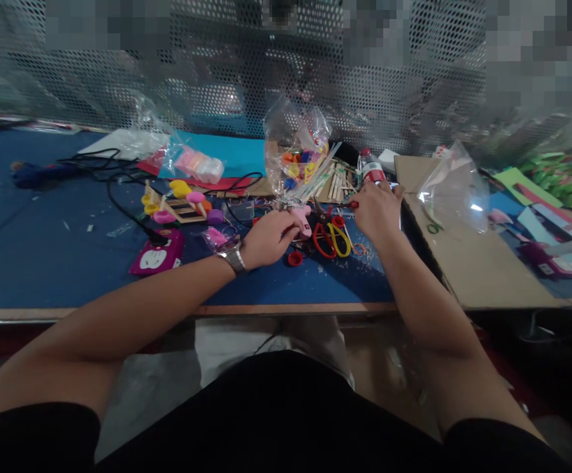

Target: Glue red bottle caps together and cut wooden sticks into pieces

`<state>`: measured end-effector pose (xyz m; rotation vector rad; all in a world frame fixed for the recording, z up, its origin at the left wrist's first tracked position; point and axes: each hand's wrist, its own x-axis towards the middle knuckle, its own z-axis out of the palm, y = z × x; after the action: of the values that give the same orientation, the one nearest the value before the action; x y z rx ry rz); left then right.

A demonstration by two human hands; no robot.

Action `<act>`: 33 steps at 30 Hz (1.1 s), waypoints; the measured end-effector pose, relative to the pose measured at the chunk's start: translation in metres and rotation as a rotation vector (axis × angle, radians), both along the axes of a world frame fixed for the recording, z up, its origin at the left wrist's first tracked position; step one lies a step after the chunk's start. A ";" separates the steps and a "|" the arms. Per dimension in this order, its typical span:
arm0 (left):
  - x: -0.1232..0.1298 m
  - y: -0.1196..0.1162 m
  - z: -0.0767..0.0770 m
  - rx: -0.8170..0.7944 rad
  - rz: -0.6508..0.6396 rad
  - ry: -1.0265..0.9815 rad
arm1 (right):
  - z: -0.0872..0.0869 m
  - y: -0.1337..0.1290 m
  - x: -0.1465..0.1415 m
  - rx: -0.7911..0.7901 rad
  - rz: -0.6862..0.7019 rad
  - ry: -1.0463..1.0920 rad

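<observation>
My left hand (270, 238), with a watch (237, 259) on its wrist, is curled beside a pink hot glue gun (302, 221), its thumb and fingers closed against it. To the right of that lie scissors (323, 240) with red and yellow handles. My right hand (379, 209) reaches forward, fingers apart, just in front of a bottle (371, 169) with a red label. By its thumb is a small red item (353, 205) whose kind I cannot make out. The right fingertips are partly hidden. A red cap (294, 258) rests near my left hand.
A purple power strip (158, 253) with a black cable stands left. Behind it is a wooden stick craft (180, 203) with coloured pieces. A plastic bag (296, 154) and wooden sticks (338, 182) lie at the back. Cardboard (468, 263) covers the right. A mesh screen (227, 72) rises behind.
</observation>
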<state>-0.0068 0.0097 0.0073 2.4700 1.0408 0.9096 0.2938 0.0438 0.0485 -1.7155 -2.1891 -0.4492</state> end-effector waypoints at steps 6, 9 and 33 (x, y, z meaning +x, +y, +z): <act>-0.003 0.002 -0.002 -0.012 0.062 0.193 | -0.001 -0.001 -0.004 0.044 0.037 0.080; -0.003 0.002 -0.002 -0.014 0.080 0.241 | 0.000 -0.001 -0.009 0.040 0.042 0.111; 0.000 -0.012 0.012 -0.131 -0.097 -0.037 | 0.007 -0.043 -0.042 -0.246 0.920 0.417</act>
<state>-0.0072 -0.0019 0.0193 2.3645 0.9287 0.8271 0.2522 0.0006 0.0556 -0.6266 -2.4419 0.3847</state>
